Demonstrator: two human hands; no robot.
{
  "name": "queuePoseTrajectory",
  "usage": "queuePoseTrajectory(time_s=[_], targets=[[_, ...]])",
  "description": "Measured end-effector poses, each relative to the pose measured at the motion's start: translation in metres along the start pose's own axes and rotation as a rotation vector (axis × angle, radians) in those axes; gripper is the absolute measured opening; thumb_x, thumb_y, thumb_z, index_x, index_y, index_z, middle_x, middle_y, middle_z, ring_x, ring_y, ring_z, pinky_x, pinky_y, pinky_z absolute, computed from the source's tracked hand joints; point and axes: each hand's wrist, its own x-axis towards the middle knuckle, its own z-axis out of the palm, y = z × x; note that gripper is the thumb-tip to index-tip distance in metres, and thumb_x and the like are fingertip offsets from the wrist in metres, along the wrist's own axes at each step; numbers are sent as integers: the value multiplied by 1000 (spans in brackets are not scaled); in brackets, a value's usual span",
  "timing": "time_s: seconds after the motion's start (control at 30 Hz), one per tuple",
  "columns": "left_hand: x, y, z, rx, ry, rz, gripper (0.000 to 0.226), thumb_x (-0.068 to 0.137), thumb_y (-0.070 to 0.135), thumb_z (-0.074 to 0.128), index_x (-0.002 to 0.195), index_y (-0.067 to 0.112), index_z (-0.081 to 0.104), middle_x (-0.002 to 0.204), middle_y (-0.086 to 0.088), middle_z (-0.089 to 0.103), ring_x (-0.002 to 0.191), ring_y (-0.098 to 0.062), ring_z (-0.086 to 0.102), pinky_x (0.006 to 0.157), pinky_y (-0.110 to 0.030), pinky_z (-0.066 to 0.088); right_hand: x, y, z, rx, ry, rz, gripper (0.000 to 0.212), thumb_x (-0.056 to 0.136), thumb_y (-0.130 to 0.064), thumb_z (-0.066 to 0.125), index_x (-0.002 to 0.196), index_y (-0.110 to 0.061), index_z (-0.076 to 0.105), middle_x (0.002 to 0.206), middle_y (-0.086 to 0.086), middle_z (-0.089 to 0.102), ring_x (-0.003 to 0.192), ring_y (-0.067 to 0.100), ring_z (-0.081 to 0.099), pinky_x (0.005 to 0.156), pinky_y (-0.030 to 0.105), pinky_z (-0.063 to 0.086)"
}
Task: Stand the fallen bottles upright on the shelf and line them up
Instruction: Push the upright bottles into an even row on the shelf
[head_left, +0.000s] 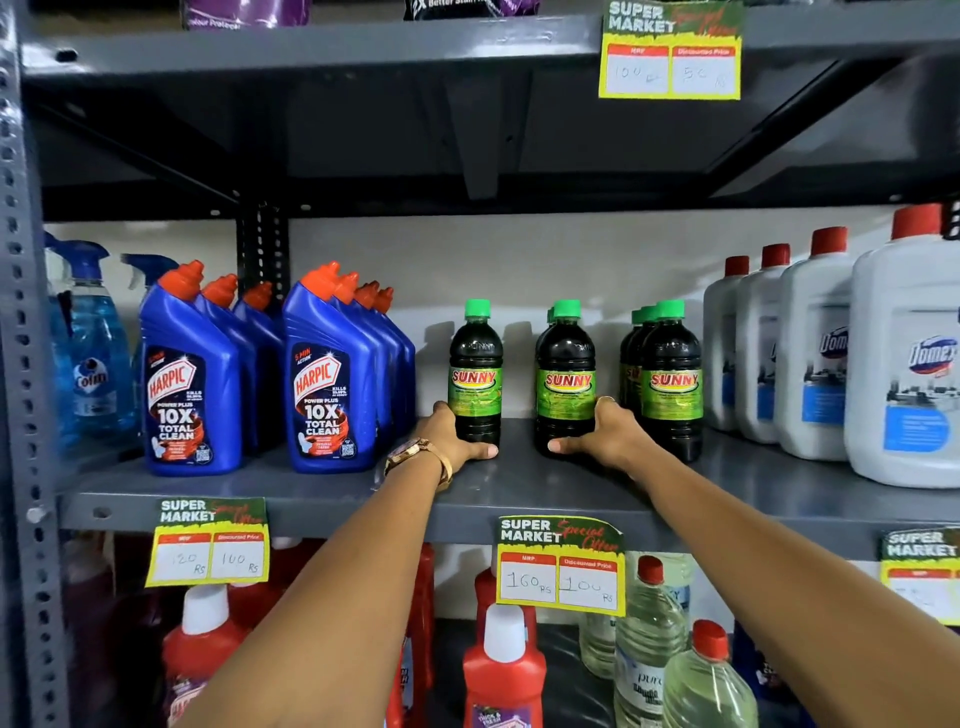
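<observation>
Mid-frame shelf (519, 483), left hand (457, 441) gripping base of one upright bottle (475, 371), right hand (608, 436) gripping neighbouring bottle (565, 376) just right

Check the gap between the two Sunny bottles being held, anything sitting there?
Nothing stands there. In the head view, only bare grey shelf shows between the left Sunny bottle and the middle Sunny bottle, with both thumbs pointing into the gap.
</observation>
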Motion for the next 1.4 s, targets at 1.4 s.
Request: queuePoseTrajectory(time_s=[1.4], targets=[[-9, 5, -6, 41, 24, -20, 72, 66, 36, 84, 122, 6, 49, 124, -13, 57, 111, -29, 56, 95, -36, 46, 2, 6, 4, 21, -33, -38, 75, 76, -25, 79, 134, 0, 38, 136, 19, 50, 128, 32, 47, 104, 36, 38]])
